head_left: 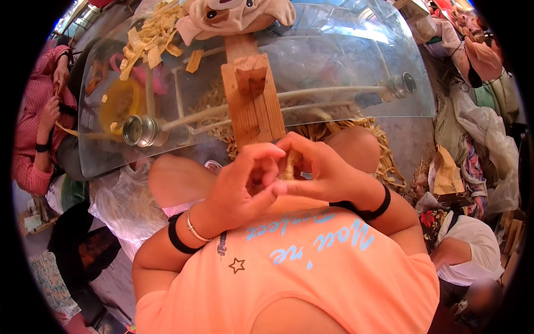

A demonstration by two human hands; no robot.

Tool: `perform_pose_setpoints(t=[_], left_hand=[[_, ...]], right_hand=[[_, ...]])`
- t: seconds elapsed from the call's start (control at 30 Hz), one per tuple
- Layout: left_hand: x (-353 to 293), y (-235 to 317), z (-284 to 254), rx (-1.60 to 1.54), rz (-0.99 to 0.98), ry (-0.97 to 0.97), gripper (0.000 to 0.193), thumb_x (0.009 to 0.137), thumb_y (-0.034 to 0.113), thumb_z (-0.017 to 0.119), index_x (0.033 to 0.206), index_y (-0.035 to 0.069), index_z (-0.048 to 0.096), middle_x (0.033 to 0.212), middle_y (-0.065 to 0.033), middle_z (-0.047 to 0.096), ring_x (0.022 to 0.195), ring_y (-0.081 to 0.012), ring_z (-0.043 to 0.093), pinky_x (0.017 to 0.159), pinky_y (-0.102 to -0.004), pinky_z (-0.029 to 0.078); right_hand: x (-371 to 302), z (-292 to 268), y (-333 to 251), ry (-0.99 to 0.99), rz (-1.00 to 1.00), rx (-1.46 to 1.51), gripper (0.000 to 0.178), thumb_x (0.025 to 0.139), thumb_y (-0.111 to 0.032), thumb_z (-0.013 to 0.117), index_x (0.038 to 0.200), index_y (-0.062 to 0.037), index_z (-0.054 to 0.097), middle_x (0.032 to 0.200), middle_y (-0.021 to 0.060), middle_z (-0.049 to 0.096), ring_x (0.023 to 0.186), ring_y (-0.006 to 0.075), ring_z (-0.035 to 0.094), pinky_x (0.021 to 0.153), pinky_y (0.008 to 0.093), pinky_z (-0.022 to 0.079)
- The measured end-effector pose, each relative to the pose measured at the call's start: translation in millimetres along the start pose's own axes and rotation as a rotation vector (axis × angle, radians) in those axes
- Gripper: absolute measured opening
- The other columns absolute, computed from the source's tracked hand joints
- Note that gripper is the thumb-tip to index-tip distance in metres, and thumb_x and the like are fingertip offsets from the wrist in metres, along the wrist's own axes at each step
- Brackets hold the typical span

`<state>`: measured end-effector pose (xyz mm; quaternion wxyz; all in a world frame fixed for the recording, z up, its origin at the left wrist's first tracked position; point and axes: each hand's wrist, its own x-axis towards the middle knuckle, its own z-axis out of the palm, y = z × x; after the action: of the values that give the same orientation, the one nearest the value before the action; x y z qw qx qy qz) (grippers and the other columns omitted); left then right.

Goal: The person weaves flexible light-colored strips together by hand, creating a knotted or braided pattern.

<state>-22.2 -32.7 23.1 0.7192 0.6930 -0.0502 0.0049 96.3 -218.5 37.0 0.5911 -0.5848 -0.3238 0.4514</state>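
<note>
My left hand (245, 181) and my right hand (318, 170) meet just above my lap, fingers pinched together around a thin tan strip of fibre (288, 166). The strip runs up toward a wooden stand (253, 108) that rises between my knees. A stuffed toy head (231, 15) sits on top of the stand. Both wrists carry black bands, and the left also has a thin bracelet.
A glass table top (345, 61) with metal fittings (140, 131) lies in front, with pale cut strips (150, 36) piled on it. A person in a pink striped shirt (39, 106) sits at the left. Another person in white (473, 239) crouches at the lower right, near cloth bundles.
</note>
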Motion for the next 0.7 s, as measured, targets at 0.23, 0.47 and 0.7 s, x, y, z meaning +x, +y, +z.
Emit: perform_pose_setpoints(t=[0.23,0.47,0.7], left_hand=[[24,8,-38,0.532,-0.071,0.244,0.012,0.09,0.012,0.071,0.096,0.003,0.067,0.078,-0.0111,0.063,0.065,-0.02,0.061,0.062,-0.0297,0.048],[39,-22,-56,0.68,0.022,0.316,0.009,0.094,0.009,0.064,0.098,0.002,0.063,0.076,-0.0107,0.06,0.068,-0.0196,0.059,0.064,-0.0315,0.048],[7,3,-47,0.046,-0.181,0.352,0.016,0.102,0.01,0.053,0.116,0.003,0.055,0.084,-0.0019,0.057,0.072,-0.0081,0.055,0.062,-0.0248,0.044]], right_hand=[[35,-22,11,0.362,-0.071,0.047,0.02,0.096,-0.016,0.069,0.102,-0.0037,0.054,0.074,-0.0051,0.055,0.066,0.0019,0.05,0.056,0.0194,0.04],[69,-17,32,0.616,-0.251,-0.6,0.019,0.091,-0.012,0.069,0.096,-0.0026,0.054,0.072,0.0069,0.062,0.061,0.0153,0.06,0.059,0.0275,0.048],[26,-22,5,0.38,-0.472,-0.888,0.036,0.084,-0.024,0.077,0.112,-0.0059,0.064,0.107,0.0121,0.063,0.096,0.0305,0.059,0.087,0.0415,0.046]])
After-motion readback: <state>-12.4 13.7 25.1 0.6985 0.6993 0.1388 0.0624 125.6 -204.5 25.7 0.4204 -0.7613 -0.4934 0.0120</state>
